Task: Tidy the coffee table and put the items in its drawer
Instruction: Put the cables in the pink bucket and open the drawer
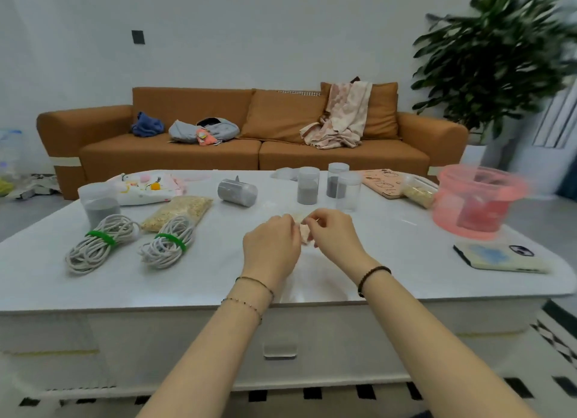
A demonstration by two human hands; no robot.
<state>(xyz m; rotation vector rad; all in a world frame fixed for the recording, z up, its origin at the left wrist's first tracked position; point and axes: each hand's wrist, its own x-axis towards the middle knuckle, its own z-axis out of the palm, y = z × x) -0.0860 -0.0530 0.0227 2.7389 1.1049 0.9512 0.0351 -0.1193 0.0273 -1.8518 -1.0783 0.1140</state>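
Observation:
Over the middle of the white coffee table (312, 280), my left hand (270, 246) and my right hand (332, 230) both pinch a small pale clear bag (304, 232), mostly hidden between them. Two white cable coils with green ties (100, 244) (168, 241) lie at the left. Beside them is a bag of grain (178, 211). Clear jars of grey powder stand at the left (98, 204) and behind my hands (307, 185) (346, 190); one jar (237, 191) lies on its side. The drawer handle (280, 350) sits on the shut table front.
A pink plastic tub (477, 199) stands at the right, with a phone (499, 257) in front of it near the table edge. Behind are a pink flat pouch (382, 182), a second grain bag (418, 190) and a patterned cloth pouch (146, 188). An orange sofa (249, 149) with clothes is beyond.

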